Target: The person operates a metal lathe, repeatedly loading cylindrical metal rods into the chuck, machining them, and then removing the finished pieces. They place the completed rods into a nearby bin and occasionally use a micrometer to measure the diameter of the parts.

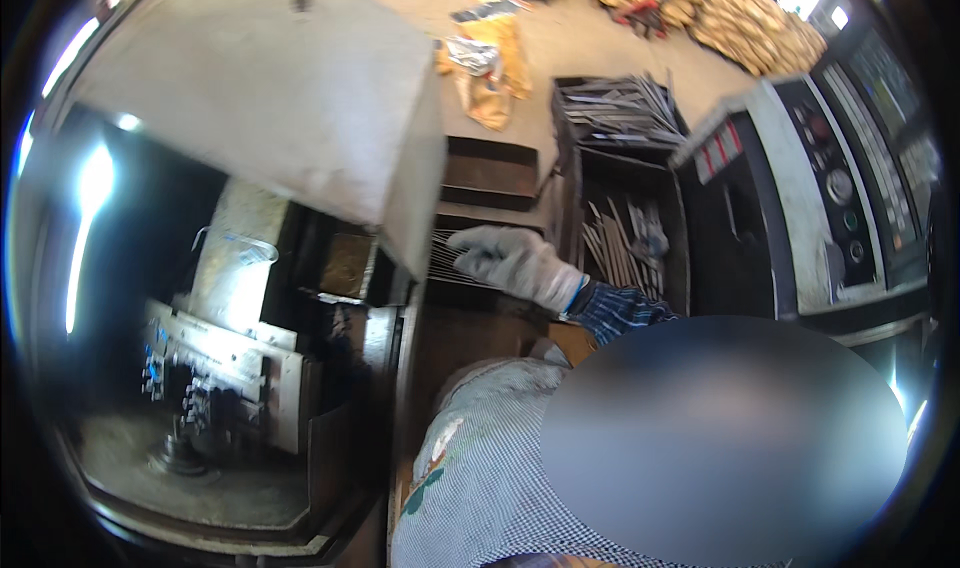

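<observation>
My right hand [515,263], in a greyish-white fabric glove, is near the middle of the frame, its fingers pointing left; my forearm comes in from the right in a dark blue plaid sleeve [622,313]; the fingers are partly bent and lie close together, their tips over a bundle of thin, straight, silvery metal rods [442,263]; I cannot tell whether they have hold of any rod or only hover above them; my left hand is out of view.

The rods lie in a dark, shallow metal tray [455,296], just left of the frame's centre; above it sits a rust-brown rectangular metal tray [490,175]; to the right, a deep dark metal bin [625,178] contains loose slender bars [608,243]; at upper centre-right, a heap of flat grey metal strips [620,108] fills another dark container.

A machine with a large pale grey metal cover [280,88] takes up the left of the frame, a block-like steel fixture [235,358] inside it; a control panel with round knobs [840,183] stands at the right edge; a yellow-tan sack [487,98] lies on the floor at upper centre, and more tan sacks [710,13] are piled at upper right; my grey checked garment [490,458] spreads across the lower centre.
</observation>
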